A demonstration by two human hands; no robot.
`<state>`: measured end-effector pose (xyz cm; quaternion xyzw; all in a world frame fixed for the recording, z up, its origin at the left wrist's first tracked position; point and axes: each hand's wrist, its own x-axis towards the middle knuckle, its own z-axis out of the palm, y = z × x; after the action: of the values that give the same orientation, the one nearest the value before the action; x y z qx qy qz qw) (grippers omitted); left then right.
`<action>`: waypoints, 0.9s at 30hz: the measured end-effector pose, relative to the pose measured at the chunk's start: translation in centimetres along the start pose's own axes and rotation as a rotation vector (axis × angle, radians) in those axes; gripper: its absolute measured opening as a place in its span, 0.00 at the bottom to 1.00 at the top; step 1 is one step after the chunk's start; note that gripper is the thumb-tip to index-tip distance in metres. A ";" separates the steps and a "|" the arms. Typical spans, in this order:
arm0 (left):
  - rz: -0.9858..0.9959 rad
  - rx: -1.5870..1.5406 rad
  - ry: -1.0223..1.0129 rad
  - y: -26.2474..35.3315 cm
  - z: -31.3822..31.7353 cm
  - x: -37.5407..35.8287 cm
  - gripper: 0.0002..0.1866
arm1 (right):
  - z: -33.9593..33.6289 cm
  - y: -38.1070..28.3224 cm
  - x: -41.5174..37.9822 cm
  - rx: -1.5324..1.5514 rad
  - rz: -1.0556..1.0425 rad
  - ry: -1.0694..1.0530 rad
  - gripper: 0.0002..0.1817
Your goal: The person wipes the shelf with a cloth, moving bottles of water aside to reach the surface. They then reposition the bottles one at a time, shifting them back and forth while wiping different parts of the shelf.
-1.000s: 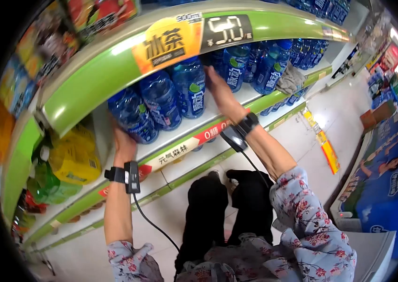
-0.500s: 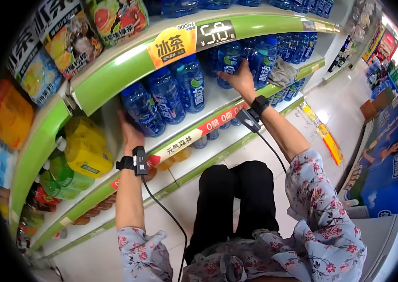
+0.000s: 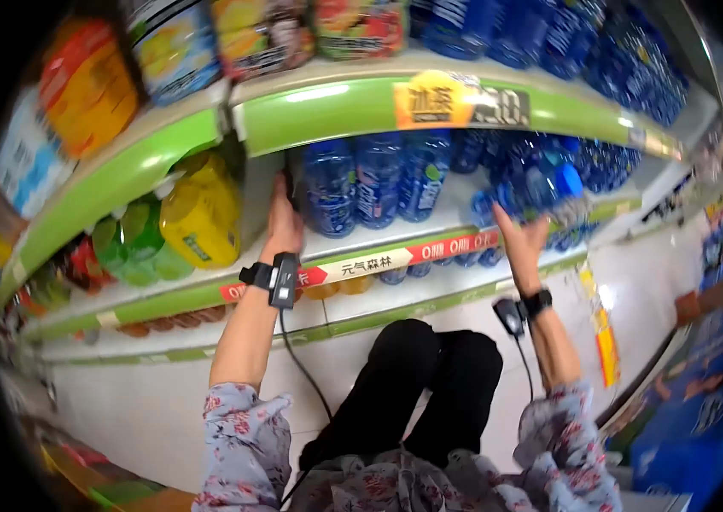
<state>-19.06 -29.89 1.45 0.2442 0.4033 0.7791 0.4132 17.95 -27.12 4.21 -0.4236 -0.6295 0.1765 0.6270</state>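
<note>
Inside the middle shelf, my left hand (image 3: pixel 283 224) reaches upright with its fingers stretched out, just left of a row of blue drink bottles (image 3: pixel 329 192). A small dark thing shows beside its fingertips; I cannot make out what it is. My right hand (image 3: pixel 522 246) is at the shelf's front edge, thumb and fingers apart. Right above it, a blue bottle (image 3: pixel 541 186) lies tilted with its blue cap (image 3: pixel 568 181) toward me. Blur hides whether the right fingers touch this bottle. More blue bottles stand behind it.
A green shelf edge (image 3: pixel 319 115) with a price label (image 3: pixel 502 107) runs above my hands. Yellow bottles (image 3: pixel 201 213) stand left of the shelf divider. A grey cloth (image 3: pixel 573 210) lies at right. A blue printed display (image 3: pixel 694 418) stands on the floor at right.
The view has swung left. My right hand has drawn back toward the shelf's front edge, and a bottle near it is now tilted. My left hand is still beside the row, a little apart from it.
</note>
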 end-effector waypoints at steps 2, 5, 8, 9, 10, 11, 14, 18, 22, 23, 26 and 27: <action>0.117 0.131 0.061 1.2 -1.4 -2.3 0.21 | -1.9 -3.5 -2.2 0.002 0.020 0.002 0.29; 0.338 0.426 -0.211 5.7 0.1 -11.3 0.22 | -3.8 -6.3 -4.9 0.025 0.194 -0.156 0.36; 0.390 0.618 -0.700 7.9 1.7 -17.4 0.32 | -2.1 -9.7 -6.6 0.021 0.103 -0.275 0.38; 0.507 0.707 -0.713 8.5 2.3 -18.2 0.34 | -1.0 -11.1 -7.1 0.021 0.085 -0.323 0.39; 0.623 0.797 -0.727 8.9 2.6 -18.7 0.36 | 0.2 -13.1 -7.4 -0.014 0.094 -0.421 0.39; 0.613 0.812 -0.715 9.5 2.7 -19.0 0.38 | 1.7 -14.9 -7.8 0.038 0.034 -0.487 0.37; 0.606 0.903 -0.632 10.5 1.9 -19.3 0.40 | 6.1 -18.6 -9.7 0.066 -0.097 -0.598 0.36; 0.644 1.067 -0.407 10.7 -1.6 -18.5 0.38 | 11.2 -18.2 -11.2 0.240 0.033 -0.780 0.41; 0.609 1.063 -0.231 10.7 -3.7 -15.7 0.36 | 13.7 -18.5 -11.0 0.196 -0.028 -0.764 0.42; 0.635 1.050 -0.176 10.4 -3.9 -14.7 0.35 | 13.5 -18.7 -10.7 0.216 -0.028 -0.757 0.40; 0.570 1.027 -0.084 8.9 -4.1 -9.7 0.34 | 11.8 -18.2 -8.9 0.273 0.007 -0.729 0.36; 0.554 0.968 -0.083 8.6 -3.9 -8.2 0.33 | 10.7 -17.5 -8.4 0.290 0.053 -0.713 0.34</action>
<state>-21.23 -41.27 6.04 0.5334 0.6193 0.5741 0.0494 1.24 -40.30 10.42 -0.2586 -0.7653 0.4161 0.4175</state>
